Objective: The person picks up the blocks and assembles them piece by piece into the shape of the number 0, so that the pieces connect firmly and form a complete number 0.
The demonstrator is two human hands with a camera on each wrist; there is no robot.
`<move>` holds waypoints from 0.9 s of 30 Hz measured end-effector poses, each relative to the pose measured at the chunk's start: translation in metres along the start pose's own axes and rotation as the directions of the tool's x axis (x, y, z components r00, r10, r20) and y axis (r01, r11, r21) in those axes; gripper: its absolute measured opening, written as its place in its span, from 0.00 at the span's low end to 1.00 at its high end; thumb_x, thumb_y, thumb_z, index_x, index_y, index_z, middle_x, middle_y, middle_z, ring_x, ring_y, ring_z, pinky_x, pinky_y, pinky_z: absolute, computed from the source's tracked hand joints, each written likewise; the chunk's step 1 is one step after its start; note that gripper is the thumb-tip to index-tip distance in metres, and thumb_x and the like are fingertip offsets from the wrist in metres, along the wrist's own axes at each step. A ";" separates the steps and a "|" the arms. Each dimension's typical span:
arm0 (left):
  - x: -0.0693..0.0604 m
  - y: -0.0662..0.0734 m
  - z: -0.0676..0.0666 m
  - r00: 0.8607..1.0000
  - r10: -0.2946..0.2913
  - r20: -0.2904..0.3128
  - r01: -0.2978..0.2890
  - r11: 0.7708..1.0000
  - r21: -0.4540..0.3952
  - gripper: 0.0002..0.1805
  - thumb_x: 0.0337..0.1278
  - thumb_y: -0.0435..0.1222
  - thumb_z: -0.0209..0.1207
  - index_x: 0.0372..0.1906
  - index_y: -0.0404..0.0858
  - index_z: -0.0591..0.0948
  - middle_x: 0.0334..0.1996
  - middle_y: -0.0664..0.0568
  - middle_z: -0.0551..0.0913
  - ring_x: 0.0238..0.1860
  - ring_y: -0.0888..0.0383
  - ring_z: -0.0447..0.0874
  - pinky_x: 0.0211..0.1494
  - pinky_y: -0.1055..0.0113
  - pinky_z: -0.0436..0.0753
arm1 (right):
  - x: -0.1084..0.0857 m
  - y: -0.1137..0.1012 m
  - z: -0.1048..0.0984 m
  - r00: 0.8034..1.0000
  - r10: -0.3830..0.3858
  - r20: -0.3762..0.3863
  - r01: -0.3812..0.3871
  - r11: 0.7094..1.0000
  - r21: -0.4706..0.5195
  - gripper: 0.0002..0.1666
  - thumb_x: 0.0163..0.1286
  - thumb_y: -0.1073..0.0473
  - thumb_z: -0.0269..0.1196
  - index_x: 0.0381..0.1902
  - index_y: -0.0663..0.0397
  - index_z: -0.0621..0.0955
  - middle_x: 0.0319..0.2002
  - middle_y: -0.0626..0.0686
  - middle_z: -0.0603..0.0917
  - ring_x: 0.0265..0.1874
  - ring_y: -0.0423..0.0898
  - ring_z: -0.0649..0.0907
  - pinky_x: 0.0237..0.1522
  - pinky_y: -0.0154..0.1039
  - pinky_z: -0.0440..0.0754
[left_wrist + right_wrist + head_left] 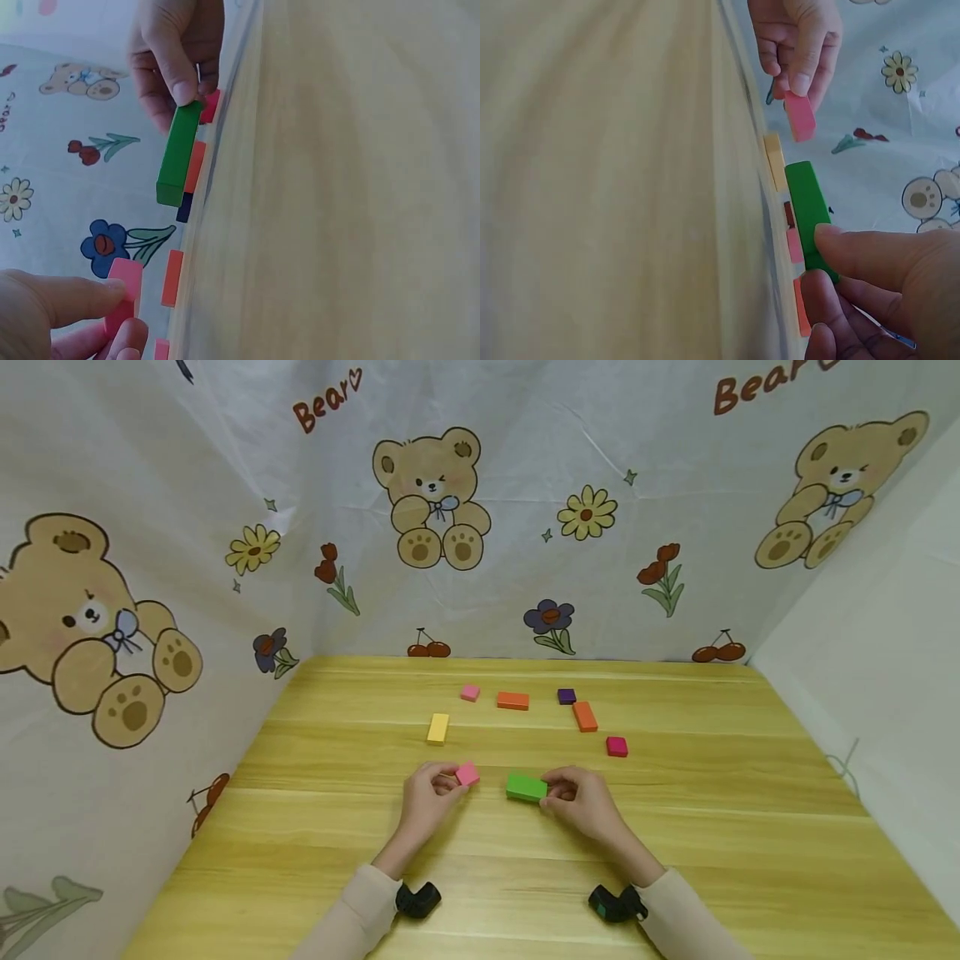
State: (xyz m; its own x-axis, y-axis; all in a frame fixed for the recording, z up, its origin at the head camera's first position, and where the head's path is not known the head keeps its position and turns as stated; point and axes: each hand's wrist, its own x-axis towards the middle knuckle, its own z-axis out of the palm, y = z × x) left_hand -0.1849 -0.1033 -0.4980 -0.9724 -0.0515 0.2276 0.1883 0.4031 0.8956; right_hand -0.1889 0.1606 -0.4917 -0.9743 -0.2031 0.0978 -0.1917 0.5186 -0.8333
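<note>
Between thumb and fingers, my left hand (429, 803) pinches a small pink block (467, 774). My right hand (585, 802) grips one end of a longer green block (527, 787), whose free end points left toward the pink one. A short gap separates the two blocks. In the left wrist view the green block (178, 154) and the pink block (125, 289) are both held up off the tabletop. The right wrist view also shows the pink block (800, 117) at the left fingertips, apart from the green block (810, 214).
Beyond my hands lie a yellow block (438, 729), a light pink block (470, 693), an orange block (513, 701), a purple block (566, 696), another orange block (585, 717) and a magenta block (617, 747). A bear-printed cloth (510, 585) hangs behind the wooden table (337, 735).
</note>
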 end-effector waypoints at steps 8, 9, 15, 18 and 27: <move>-0.020 0.003 -0.007 0.999 0.015 0.036 -0.016 1.000 0.021 0.13 0.46 0.27 0.71 0.41 0.32 0.85 0.35 0.46 0.83 0.30 0.60 0.83 0.32 0.75 0.81 | -0.022 -0.001 0.002 0.994 -0.077 0.077 0.078 0.997 -0.013 0.16 0.55 0.69 0.72 0.43 0.60 0.85 0.32 0.51 0.82 0.29 0.35 0.80 0.33 0.30 0.82; -0.022 0.003 -0.007 0.999 0.017 0.039 -0.018 1.000 0.021 0.13 0.46 0.26 0.71 0.41 0.32 0.85 0.35 0.47 0.83 0.30 0.61 0.83 0.32 0.75 0.82 | -0.024 -0.002 0.002 0.993 -0.084 0.087 0.085 0.996 -0.009 0.16 0.55 0.69 0.72 0.43 0.60 0.85 0.32 0.51 0.82 0.29 0.35 0.80 0.33 0.30 0.82; -0.033 0.003 -0.010 0.997 0.022 0.068 -0.023 1.000 0.018 0.13 0.45 0.26 0.71 0.40 0.32 0.85 0.33 0.48 0.83 0.30 0.63 0.82 0.32 0.74 0.82 | -0.036 -0.004 0.004 0.981 -0.110 0.162 0.106 0.994 0.032 0.17 0.54 0.66 0.73 0.43 0.60 0.84 0.32 0.51 0.82 0.29 0.35 0.80 0.33 0.30 0.81; -0.037 0.003 -0.009 0.996 0.028 0.080 -0.029 0.999 0.015 0.13 0.44 0.25 0.72 0.40 0.32 0.85 0.32 0.48 0.83 0.29 0.64 0.82 0.31 0.74 0.81 | -0.040 -0.006 0.004 0.976 -0.116 0.185 0.110 0.993 0.044 0.17 0.54 0.65 0.74 0.43 0.60 0.84 0.32 0.51 0.82 0.30 0.35 0.80 0.33 0.30 0.81; -0.046 0.001 -0.003 0.993 0.048 0.109 -0.050 0.999 0.021 0.14 0.42 0.25 0.72 0.39 0.32 0.85 0.31 0.49 0.83 0.28 0.67 0.80 0.31 0.74 0.82 | -0.046 -0.010 0.004 0.965 -0.140 0.220 0.126 0.989 0.073 0.18 0.53 0.65 0.75 0.43 0.61 0.84 0.34 0.52 0.83 0.31 0.37 0.82 0.34 0.30 0.82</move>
State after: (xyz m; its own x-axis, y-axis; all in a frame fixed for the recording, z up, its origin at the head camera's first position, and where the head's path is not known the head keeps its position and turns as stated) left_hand -0.1391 -0.1032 -0.5063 -0.9716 0.0681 0.2267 0.2339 0.4243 0.8748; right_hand -0.1419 0.1614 -0.4896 -0.8878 -0.4511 0.0912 -0.3042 0.4265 -0.8518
